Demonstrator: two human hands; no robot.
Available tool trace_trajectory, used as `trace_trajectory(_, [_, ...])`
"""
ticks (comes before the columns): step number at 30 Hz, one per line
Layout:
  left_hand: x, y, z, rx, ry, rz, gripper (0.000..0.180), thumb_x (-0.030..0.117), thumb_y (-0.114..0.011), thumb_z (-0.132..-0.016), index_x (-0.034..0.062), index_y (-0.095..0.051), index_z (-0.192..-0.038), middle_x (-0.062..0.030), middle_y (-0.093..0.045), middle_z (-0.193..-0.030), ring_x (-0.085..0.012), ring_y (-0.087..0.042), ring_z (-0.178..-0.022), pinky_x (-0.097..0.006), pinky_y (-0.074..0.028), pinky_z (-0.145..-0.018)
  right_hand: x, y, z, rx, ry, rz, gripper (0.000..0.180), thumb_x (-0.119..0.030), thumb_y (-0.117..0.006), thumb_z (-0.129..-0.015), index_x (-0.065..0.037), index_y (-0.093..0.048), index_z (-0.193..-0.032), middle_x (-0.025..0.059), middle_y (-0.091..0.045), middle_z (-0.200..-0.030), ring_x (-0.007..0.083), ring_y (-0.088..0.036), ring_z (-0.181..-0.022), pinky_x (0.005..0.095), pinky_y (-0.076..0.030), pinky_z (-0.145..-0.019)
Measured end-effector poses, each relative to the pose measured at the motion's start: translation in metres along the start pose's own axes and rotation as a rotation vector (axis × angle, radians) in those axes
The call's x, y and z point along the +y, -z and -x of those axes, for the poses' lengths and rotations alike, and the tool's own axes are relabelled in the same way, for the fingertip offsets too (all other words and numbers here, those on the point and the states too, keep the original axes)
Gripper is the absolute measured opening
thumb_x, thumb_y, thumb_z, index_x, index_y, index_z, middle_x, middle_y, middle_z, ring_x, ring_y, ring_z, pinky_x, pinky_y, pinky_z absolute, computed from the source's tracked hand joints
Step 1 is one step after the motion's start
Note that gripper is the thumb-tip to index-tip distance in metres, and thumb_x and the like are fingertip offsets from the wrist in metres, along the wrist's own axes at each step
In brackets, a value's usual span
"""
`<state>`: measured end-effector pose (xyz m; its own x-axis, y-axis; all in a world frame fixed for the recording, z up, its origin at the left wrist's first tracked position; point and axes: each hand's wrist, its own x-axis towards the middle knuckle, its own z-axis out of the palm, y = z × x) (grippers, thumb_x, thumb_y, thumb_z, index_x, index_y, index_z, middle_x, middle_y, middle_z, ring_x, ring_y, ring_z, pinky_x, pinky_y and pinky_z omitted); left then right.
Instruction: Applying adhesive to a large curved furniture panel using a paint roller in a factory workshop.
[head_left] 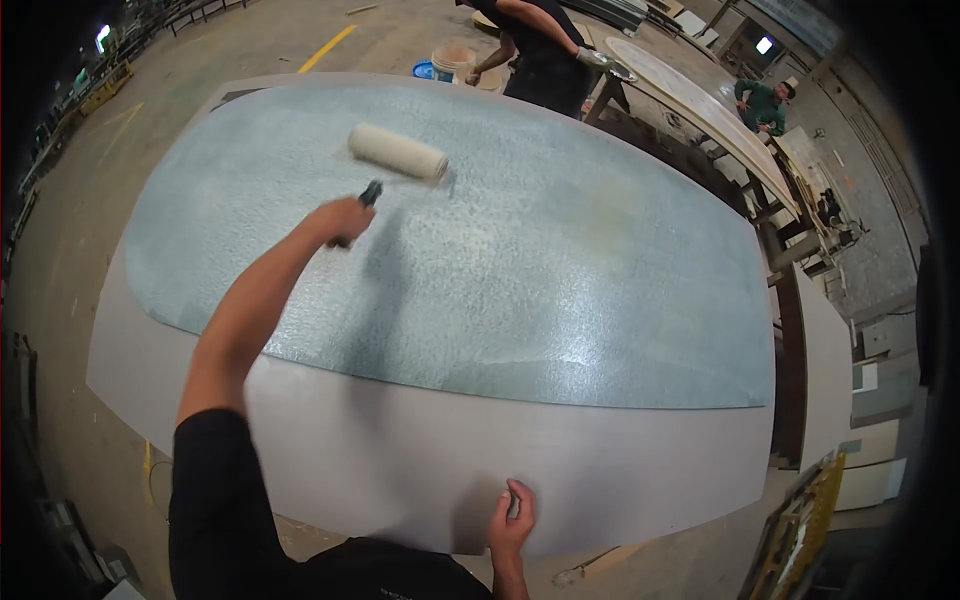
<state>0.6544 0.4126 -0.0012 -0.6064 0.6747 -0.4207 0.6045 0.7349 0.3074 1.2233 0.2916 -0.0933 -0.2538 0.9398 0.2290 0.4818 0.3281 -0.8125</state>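
My left hand (345, 220) is closed round the dark handle (371, 193) of a paint roller, with my arm stretched far forward. Its cream roller sleeve (398, 153) lies on a large pale blue-green sheet (500, 290) with rounded corners, toward the far left. The sheet's surface looks wet, glossy and stippled. Beneath it is a wider light grey board (400, 440), bare along the near side. At that board's near edge my right hand (512, 518) is held up with loosely bent fingers and nothing in it.
Across the table, a person in black (545, 60) stands by a bucket (455, 65) and a blue lid (424, 70). Another long table (690, 100) is at the far right, with a person in green (765, 105) beyond. A yellow metal frame (815, 520) is at the near right.
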Motion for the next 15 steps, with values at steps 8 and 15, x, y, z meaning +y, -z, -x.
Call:
trace_trajectory(8, [0.113,-0.006,-0.086,0.075,0.12,0.414,0.029,0.014,-0.048,-0.092,-0.0081,-0.064,-0.103,-0.0211,-0.068,-0.089,-0.0286,-0.065,-0.059,-0.04,-0.055,-0.054,-0.005,0.007,-0.022,-0.125,-0.227,-0.184,0.015,-0.004,-0.06,-0.094,0.002,-0.067,-0.106,0.0124,-0.071,-0.1,0.0218,-0.068,-0.096,0.0344,-0.052,-0.09])
trace_trajectory(15, [0.004,-0.087,0.065,0.053,0.062,0.258,0.058,0.043,-0.042,-0.101,-0.0123,-0.059,-0.099,-0.0224,-0.068,-0.066,-0.0313,-0.067,-0.051,-0.044,-0.055,-0.05,0.002,0.032,-0.016,-0.217,-0.163,-0.286,0.015,-0.005,-0.06,-0.096,0.002,-0.067,-0.107,0.0125,-0.07,-0.104,0.0201,-0.067,-0.097,0.0326,-0.051,-0.091])
